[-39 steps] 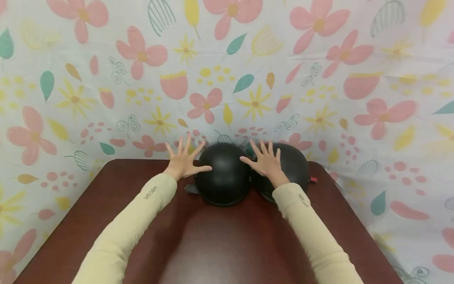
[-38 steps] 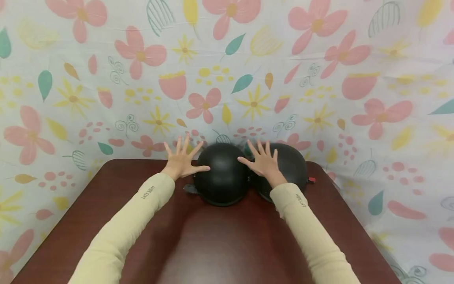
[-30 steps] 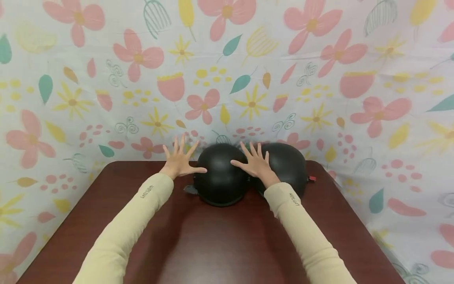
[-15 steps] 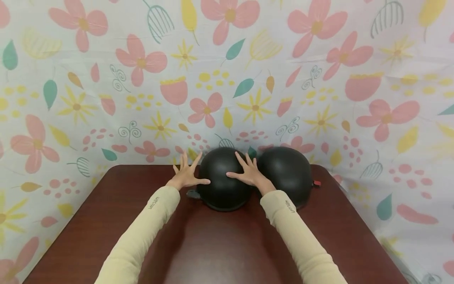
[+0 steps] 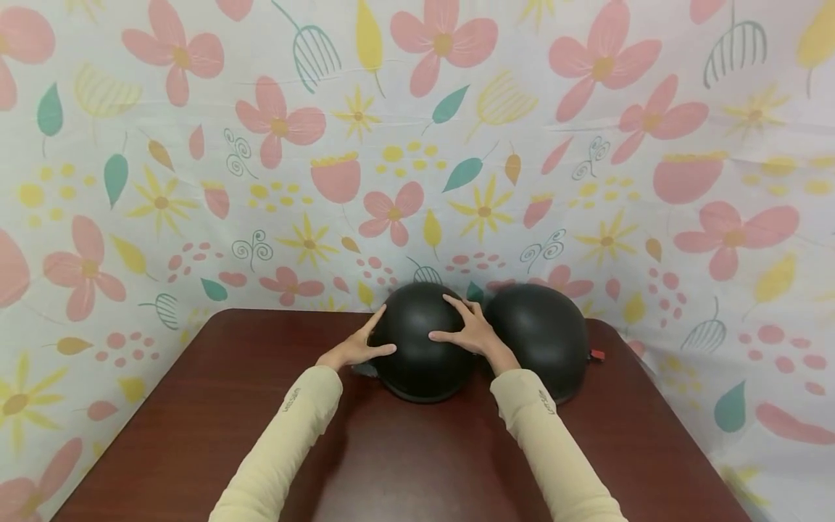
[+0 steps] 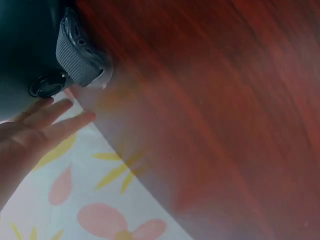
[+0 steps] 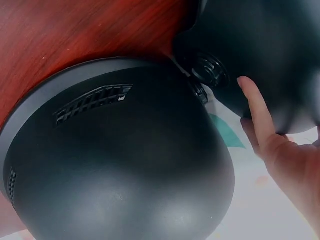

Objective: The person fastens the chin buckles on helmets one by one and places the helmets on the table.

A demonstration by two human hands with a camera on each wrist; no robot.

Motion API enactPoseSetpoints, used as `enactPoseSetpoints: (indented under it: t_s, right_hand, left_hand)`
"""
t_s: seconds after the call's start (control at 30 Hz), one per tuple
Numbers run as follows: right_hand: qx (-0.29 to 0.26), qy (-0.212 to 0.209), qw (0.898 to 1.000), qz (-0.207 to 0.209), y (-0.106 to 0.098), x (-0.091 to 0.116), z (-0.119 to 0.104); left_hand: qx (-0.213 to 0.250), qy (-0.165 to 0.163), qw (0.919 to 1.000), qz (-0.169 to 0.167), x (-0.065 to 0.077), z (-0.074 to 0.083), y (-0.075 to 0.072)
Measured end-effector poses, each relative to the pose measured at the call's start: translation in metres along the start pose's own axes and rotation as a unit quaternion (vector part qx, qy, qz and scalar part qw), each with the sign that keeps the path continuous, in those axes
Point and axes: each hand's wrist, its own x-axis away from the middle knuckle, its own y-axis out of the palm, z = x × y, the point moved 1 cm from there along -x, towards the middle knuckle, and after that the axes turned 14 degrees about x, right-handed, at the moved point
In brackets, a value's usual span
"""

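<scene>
Matt black helmet (image 5: 420, 341), glossy reddish wooden table (image 5: 404, 464)

We see a matte black helmet (image 5: 420, 341) dome-up at frame centre, touching a second black helmet (image 5: 538, 337) just to its right.

A: The head view is bright and even, with soft sheen on the worktop (image 5: 404, 464) and faint shadows under the sleeves. The backdrop bows outward at the edges.

B: The left wrist view is hazy, its worktop grain smeared. The right wrist view shows dull highlights on the near helmet (image 7: 125, 165); its bottom right corner is washed out.
</scene>
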Motion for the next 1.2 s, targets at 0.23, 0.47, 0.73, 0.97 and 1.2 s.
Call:
enactPoseSetpoints:
  t_s: [0.23, 0.47, 0.73, 0.97, 1.2]
  right_hand:
    - [-0.006, -0.002, 1.0, 0.003, 0.004, -0.001, 0.0]
    - [-0.007, -0.001, 1.0, -0.001, 0.003, 0.001, 0.0]
    - [-0.008, -0.002, 1.0, 0.008, 0.005, 0.002, -0.001]
    - [-0.023, 0.003, 1.0, 0.017, 0.008, 0.003, -0.004]
    - [-0.047, 0.002, 0.999, 0.017, 0.004, 0.007, -0.001]
  left_hand:
    - [0.064, -0.017, 0.9977, 0.012, -0.002, -0.016, 0.002]
    - [0.083, -0.032, 0.9956, 0.029, -0.006, -0.029, 0.005]
    - [0.099, -0.043, 0.9936, 0.034, -0.006, -0.033, 0.005]
    - [0.095, -0.047, 0.993, 0.051, -0.004, -0.041, 0.007]
    - [0.1, -0.024, 0.9912, 0.084, -0.001, -0.041, 0.02]
